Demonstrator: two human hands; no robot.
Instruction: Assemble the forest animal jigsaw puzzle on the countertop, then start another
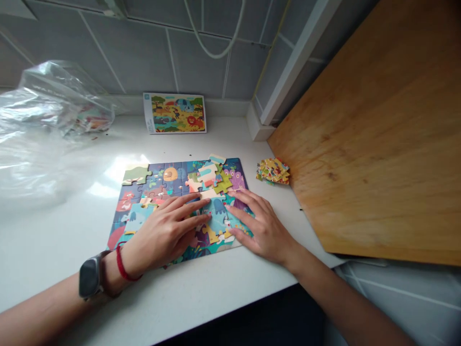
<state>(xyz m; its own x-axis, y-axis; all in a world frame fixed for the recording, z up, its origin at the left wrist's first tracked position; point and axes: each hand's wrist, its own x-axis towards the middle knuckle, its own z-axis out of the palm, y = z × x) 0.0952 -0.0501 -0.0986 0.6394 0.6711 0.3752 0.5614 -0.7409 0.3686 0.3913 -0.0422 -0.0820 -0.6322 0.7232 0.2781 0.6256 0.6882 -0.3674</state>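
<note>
A dark jigsaw puzzle (176, 171) with animal pictures lies flat on the white counter, loose pieces scattered over it. My left hand (169, 230) rests palm down across its middle, fingers stretched toward a joined blue section (217, 217) with an elephant on it. From the other side my right hand (261, 223) lies with spread fingers, its fingertips at the right edge of that section. Just above the fingertips are a yellow-green piece (224, 182) and some pale pieces (208, 172). A green piece (137, 175) sits at the top left corner. My left palm hides part of the puzzle.
Right of the puzzle is a heap of loose puzzle pieces (273, 171), near a leaning wooden board (374, 144). A picture card (176, 114) stands against the tiled wall. At the left lies a clear plastic bag (54, 110). A white cable (216, 55) hangs above.
</note>
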